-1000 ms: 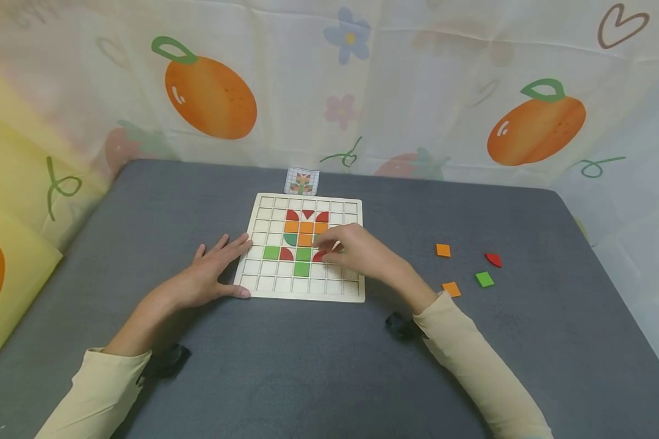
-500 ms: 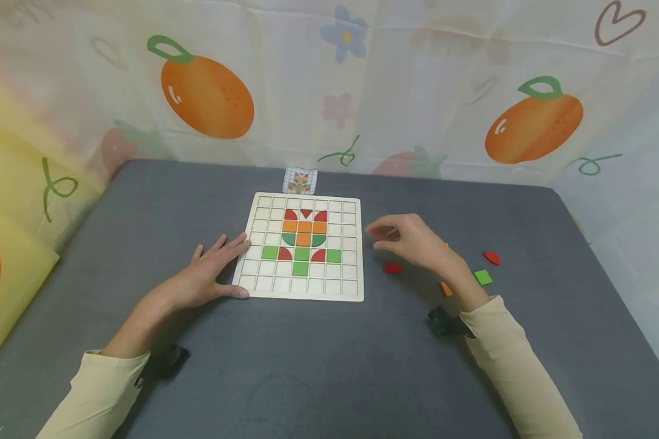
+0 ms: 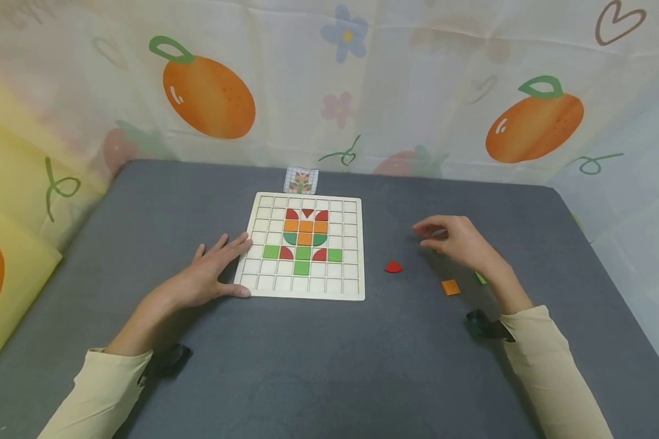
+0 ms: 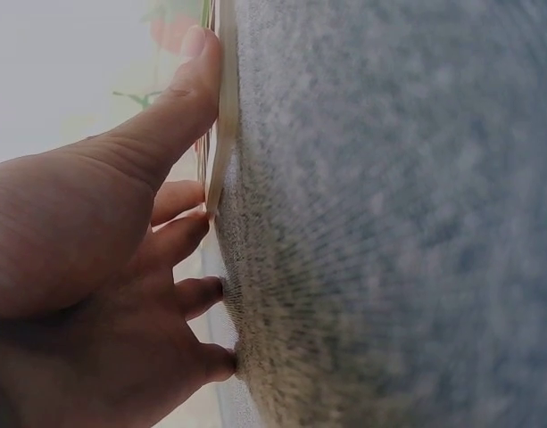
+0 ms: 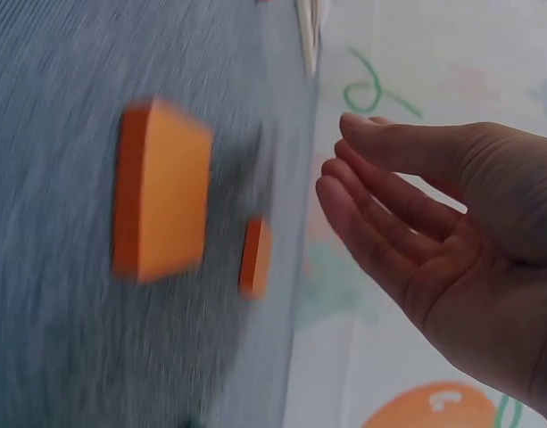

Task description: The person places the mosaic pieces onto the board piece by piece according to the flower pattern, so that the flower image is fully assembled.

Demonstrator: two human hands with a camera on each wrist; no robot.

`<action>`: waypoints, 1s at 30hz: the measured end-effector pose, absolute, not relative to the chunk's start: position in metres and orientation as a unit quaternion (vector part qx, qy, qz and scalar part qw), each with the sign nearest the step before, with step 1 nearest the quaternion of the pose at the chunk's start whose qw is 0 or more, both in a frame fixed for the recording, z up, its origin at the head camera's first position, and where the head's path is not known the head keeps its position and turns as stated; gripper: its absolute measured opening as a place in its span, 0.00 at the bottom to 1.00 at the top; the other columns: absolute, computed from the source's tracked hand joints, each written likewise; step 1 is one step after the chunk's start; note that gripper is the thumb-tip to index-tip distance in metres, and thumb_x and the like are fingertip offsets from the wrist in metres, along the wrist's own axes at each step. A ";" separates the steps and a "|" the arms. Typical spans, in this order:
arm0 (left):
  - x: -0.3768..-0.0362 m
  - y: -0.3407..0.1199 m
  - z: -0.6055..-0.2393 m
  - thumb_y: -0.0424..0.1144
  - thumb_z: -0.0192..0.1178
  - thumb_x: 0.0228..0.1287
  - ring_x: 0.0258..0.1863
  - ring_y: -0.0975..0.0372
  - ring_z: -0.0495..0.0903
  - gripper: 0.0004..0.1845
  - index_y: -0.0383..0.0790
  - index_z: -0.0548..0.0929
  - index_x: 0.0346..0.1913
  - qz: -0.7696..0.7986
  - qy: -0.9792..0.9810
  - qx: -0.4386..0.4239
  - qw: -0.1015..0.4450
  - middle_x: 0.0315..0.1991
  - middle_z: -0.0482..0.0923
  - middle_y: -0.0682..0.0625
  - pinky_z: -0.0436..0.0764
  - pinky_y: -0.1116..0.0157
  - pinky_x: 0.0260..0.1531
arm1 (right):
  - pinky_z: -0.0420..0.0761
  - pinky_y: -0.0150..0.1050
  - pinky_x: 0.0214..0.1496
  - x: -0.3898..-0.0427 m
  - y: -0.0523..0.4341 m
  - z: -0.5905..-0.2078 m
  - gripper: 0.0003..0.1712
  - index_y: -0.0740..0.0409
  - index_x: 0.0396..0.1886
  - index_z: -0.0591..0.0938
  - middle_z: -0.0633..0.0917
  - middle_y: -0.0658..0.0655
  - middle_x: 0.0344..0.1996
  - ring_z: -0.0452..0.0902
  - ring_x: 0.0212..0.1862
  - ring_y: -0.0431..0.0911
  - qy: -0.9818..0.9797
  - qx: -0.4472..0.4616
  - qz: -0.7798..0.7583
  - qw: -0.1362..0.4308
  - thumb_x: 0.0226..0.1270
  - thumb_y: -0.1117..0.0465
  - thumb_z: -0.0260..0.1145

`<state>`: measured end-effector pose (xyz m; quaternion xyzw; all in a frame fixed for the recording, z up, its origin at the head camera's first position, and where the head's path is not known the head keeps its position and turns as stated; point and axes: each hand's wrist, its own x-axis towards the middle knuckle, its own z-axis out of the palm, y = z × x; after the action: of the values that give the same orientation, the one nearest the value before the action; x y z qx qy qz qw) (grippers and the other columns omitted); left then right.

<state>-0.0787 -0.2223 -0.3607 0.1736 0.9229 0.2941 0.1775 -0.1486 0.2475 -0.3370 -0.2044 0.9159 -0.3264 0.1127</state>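
A cream gridded board (image 3: 329,289) lies on the table, bearing a tulip-like pattern of red, orange and green tiles. My left hand (image 3: 211,274) rests at its left edge with fingers spread; in the left wrist view the thumb (image 4: 188,94) lies along the board's rim (image 4: 227,116). Over the table to the right hovers my right hand (image 3: 453,241), fingers loosely bent and holding nothing. Below it sit two square orange tiles, a nearer orange tile (image 5: 166,192) and a farther orange tile (image 5: 256,257); the hand hides the farther one in the head view.
A small pattern card (image 3: 301,181) lies behind the board. One red tile (image 3: 393,266) sits between the board and the right hand. A green tile (image 3: 480,278) and another red tile are partly hidden by the right arm. A printed curtain (image 3: 406,79) hangs behind the table.
My right hand has moved right from the board to above the loose tiles, uncovering a green square at the right end of the pattern. My left hand stays at the board's edge.
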 end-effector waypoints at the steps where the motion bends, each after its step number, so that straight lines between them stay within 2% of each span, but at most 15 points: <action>1: -0.078 -0.222 -0.361 0.53 0.71 0.53 0.75 0.37 0.35 0.55 0.38 0.53 0.77 0.294 0.923 0.173 0.178 0.78 0.43 0.39 0.31 0.33 0.65 | 0.83 0.46 0.46 -0.148 0.252 -0.337 0.20 0.65 0.56 0.81 0.83 0.65 0.51 0.82 0.50 0.58 0.918 -0.197 -0.324 0.114 0.63 0.71 0.68; 3: -0.078 -0.223 -0.361 0.54 0.71 0.53 0.75 0.37 0.35 0.55 0.38 0.53 0.77 0.294 0.923 0.171 0.178 0.78 0.43 0.39 0.31 0.33 0.65 | 0.84 0.47 0.45 -0.147 0.260 -0.338 0.21 0.65 0.57 0.80 0.83 0.66 0.52 0.82 0.50 0.60 0.922 -0.187 -0.318 0.116 0.64 0.71 0.67; 10: -0.077 -0.223 -0.360 0.54 0.71 0.53 0.75 0.38 0.34 0.55 0.39 0.52 0.77 0.300 0.922 0.168 0.178 0.78 0.44 0.40 0.30 0.34 0.66 | 0.81 0.54 0.51 -0.144 0.278 -0.344 0.21 0.68 0.57 0.80 0.82 0.68 0.52 0.81 0.51 0.63 0.936 -0.183 -0.278 0.112 0.63 0.71 0.68; 18: -0.078 -0.223 -0.360 0.53 0.72 0.53 0.75 0.38 0.35 0.55 0.39 0.52 0.78 0.294 0.924 0.169 0.175 0.78 0.44 0.39 0.30 0.35 0.66 | 0.81 0.52 0.48 -0.141 0.283 -0.350 0.18 0.70 0.53 0.81 0.83 0.68 0.48 0.82 0.48 0.61 0.941 -0.208 -0.251 0.095 0.62 0.73 0.68; 23: -0.077 -0.223 -0.361 0.52 0.72 0.54 0.75 0.38 0.35 0.55 0.38 0.52 0.78 0.297 0.923 0.167 0.177 0.78 0.44 0.39 0.30 0.35 0.66 | 0.82 0.51 0.47 -0.140 0.286 -0.351 0.19 0.68 0.52 0.82 0.84 0.64 0.44 0.82 0.46 0.57 0.940 -0.208 -0.259 0.081 0.59 0.74 0.70; 30: -0.077 -0.223 -0.360 0.52 0.72 0.54 0.75 0.38 0.34 0.54 0.39 0.52 0.78 0.298 0.923 0.167 0.176 0.78 0.43 0.39 0.30 0.35 0.66 | 0.83 0.49 0.44 -0.140 0.287 -0.349 0.16 0.66 0.50 0.83 0.85 0.58 0.36 0.82 0.40 0.52 0.938 -0.225 -0.260 0.049 0.61 0.73 0.69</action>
<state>-0.0770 -0.2232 -0.3605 0.1667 0.9232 0.2980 0.1762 -0.1402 0.2875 -0.3492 -0.2251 0.9378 -0.2595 0.0490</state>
